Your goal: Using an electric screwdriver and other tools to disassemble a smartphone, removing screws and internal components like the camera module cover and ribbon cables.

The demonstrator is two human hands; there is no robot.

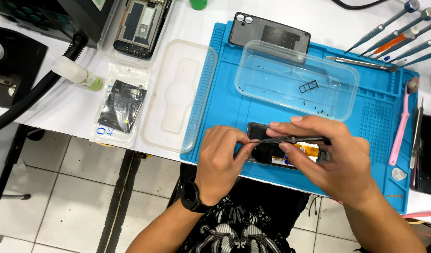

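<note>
1. The left hand [218, 161] is curled nearly closed, its thumb and forefinger pinched on the end of a thin dark strip [290, 139] that is held level above an opened phone [283, 152].
2. The right hand [327, 157] is partly closed: the strip's other end is gripped between its thumb and the fingers laid along the top, and the palm is arched over the phone's right half.
3. The phone is seen lying on the blue work mat [224, 107], near the mat's front edge and close to the person's body; an orange flex part is visible inside it.
4. Just beyond the hands, a clear plastic tray [253, 84] holding small screws and a card frame is set on the mat, with a dark back cover [269, 33] partly under its far edge.
5. Bare mat is left to the left of the hands and, ribbed and gridded, to their right; a pink brush [402, 124] and tweezers [416, 133] are laid along the mat's right edge.
6. Both forearms are brought in from the bottom of the view, converging over the phone; a dark watch [192, 197] is worn on the left wrist.
</note>
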